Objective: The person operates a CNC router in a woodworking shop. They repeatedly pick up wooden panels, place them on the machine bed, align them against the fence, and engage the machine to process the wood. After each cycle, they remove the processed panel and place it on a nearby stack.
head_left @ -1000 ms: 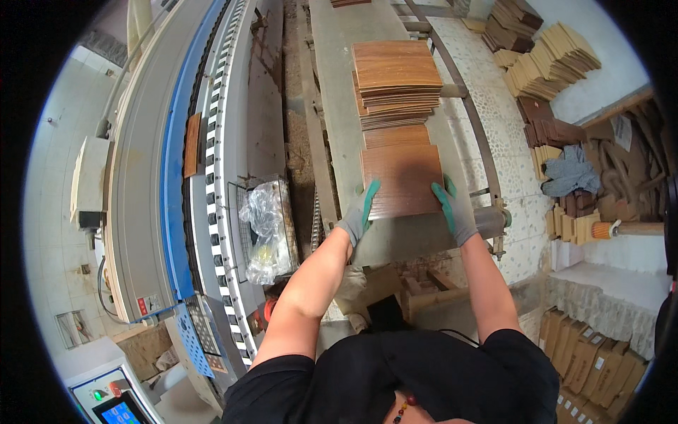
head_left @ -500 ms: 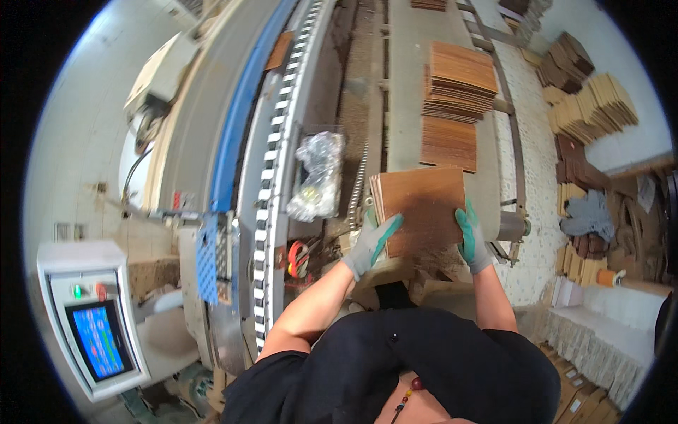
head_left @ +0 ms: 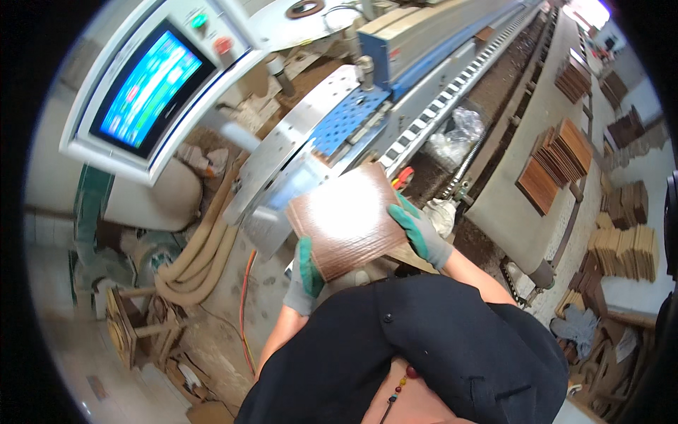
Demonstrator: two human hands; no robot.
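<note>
Two gloved hands grip one brown wood panel [head_left: 347, 220] by opposite edges, holding it flat in front of the chest. Left hand [head_left: 306, 274] clasps the near lower-left edge, its green fingers curled up over the panel's rim. Right hand [head_left: 418, 230] clasps the right edge, fingers spread across the top face. Between them the panel lies tilted, glare washing out its middle. It hangs just beside the blue perforated plate [head_left: 347, 116] of the machine [head_left: 424, 49], below the screen [head_left: 147, 88]. More panels sit stacked on the table [head_left: 558, 152] at the right.
</note>
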